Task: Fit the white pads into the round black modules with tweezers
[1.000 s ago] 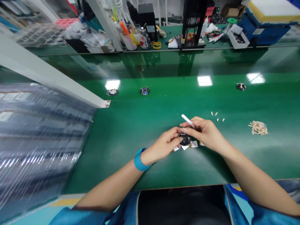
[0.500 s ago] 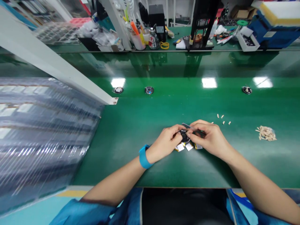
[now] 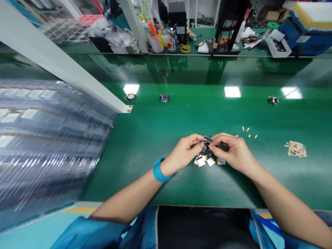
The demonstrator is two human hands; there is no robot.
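My left hand (image 3: 190, 150) is closed on the rim of a round black device casing (image 3: 204, 148), thumb across its face. From the other side my right hand (image 3: 229, 149) pinches, its fingertips at the casing's right edge. A slim grey metal tool (image 3: 208, 139) sticks out of the right hand's fingers towards the left hand; its other end is hidden. Just below the casing, several small silver battery cells (image 3: 210, 161) with yellow edges lie on the green table (image 3: 145, 138), partly covered by the casing and hands.
Round device parts lie farther back: one at left (image 3: 130, 97), a second beside it (image 3: 165, 98), another at right (image 3: 273, 100). Small beige pieces (image 3: 249, 136) and a beige pile (image 3: 296, 148) lie right. A white post (image 3: 85, 74) and plastic-wrapped trays (image 3: 52, 138) stand left.
My left thumb has shifted on the casing, and more of its black face shows. The view has moved slightly; both hands stay over the battery cells.
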